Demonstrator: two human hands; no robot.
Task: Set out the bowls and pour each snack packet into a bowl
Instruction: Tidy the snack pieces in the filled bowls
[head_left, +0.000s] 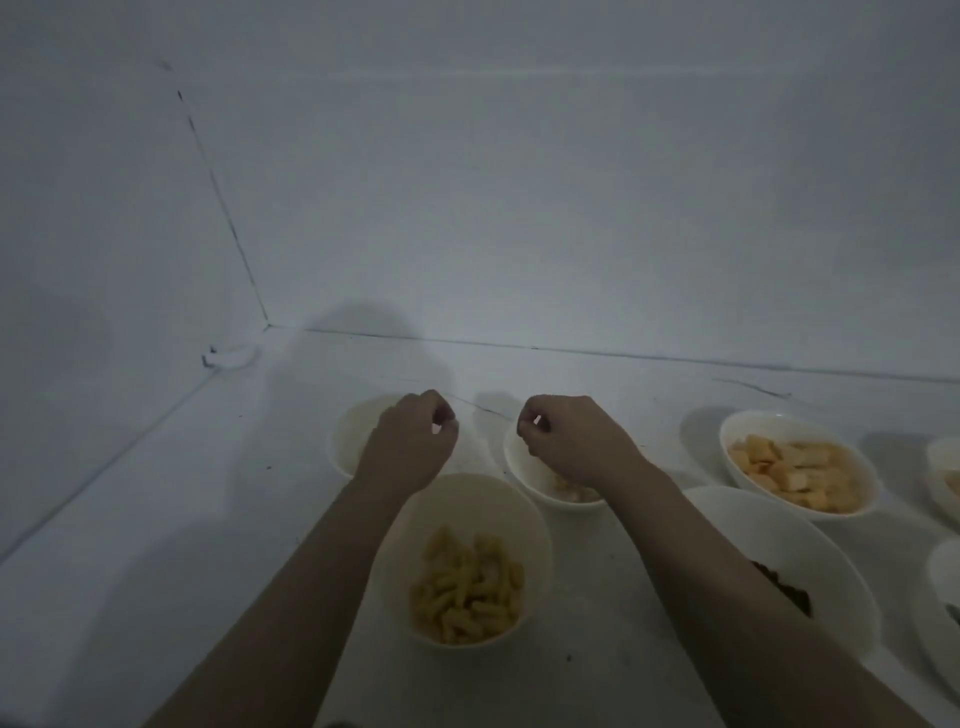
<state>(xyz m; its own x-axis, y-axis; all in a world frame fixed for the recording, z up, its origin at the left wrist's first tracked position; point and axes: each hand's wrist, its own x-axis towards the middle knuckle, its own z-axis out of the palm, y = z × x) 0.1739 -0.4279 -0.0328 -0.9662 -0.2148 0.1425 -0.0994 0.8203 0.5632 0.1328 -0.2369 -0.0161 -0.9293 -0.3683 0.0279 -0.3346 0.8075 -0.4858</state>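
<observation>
Several white bowls stand on a white surface in dim light. My left hand (415, 441) hovers over the far-left bowl (347, 431), which looks empty; its fingers are curled with nothing visible in them. My right hand (566, 441) is above the middle bowl (517, 470), which holds a little pale snack; its fingers are curled too, with nothing visible in them. The near bowl (537, 525) contains yellow curled snacks (465, 597). No snack packet is in view.
To the right, a bowl (732, 428) holds orange square pieces. A larger bowl (831, 551) with a dark snack is partly hidden by my right forearm. Two more bowls (943, 457) are cut off at the right edge. White walls meet in a corner behind.
</observation>
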